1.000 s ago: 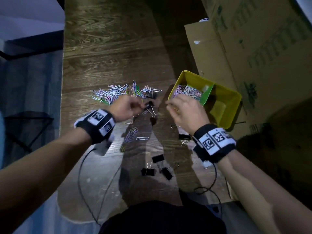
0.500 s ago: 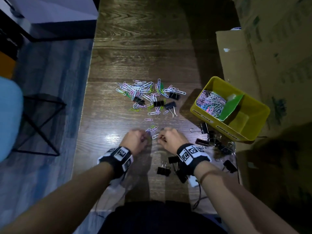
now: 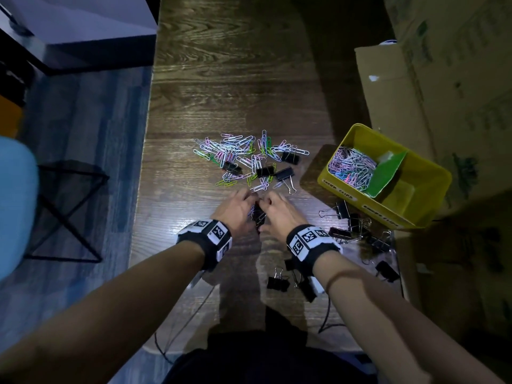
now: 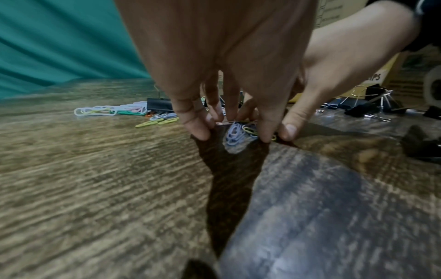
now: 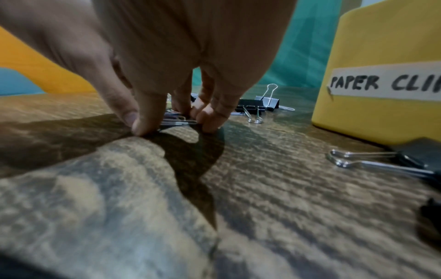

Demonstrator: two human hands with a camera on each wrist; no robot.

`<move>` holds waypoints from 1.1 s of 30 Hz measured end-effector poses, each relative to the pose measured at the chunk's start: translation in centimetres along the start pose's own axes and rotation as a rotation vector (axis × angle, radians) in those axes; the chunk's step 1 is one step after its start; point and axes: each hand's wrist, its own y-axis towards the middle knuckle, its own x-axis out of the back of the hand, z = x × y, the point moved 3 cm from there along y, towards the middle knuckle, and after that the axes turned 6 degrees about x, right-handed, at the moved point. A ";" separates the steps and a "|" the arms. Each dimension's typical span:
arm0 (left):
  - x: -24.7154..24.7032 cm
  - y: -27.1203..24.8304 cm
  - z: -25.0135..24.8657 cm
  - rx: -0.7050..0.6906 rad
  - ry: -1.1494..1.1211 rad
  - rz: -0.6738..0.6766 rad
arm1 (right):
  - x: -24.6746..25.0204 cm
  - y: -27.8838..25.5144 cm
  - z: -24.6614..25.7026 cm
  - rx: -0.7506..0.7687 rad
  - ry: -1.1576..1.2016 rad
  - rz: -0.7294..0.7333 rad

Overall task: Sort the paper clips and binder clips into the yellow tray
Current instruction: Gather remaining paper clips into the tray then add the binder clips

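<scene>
**Both hands down on a small clip cluster**

Left hand and right hand meet fingertips-down on the desk, fingers curled, pinching loose paper clips. Main pile at 12 o'clock; yellow tray at 2; binder clips at 3.

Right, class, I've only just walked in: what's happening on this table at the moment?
A person is sorting clips into a yellow tray. Both the left hand and the right hand have their fingertips down on the wooden table, gathering a small bunch of paper clips between them. One tray compartment already holds paper clips; the other looks empty. A bigger pile of paper clips and black binder clips remains on the table.
</scene>
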 end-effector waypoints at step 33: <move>0.0 -1.1 -1.1 0.009 0.346 0.046 | 1.1 -0.6 2.0 0.020 -0.182 0.177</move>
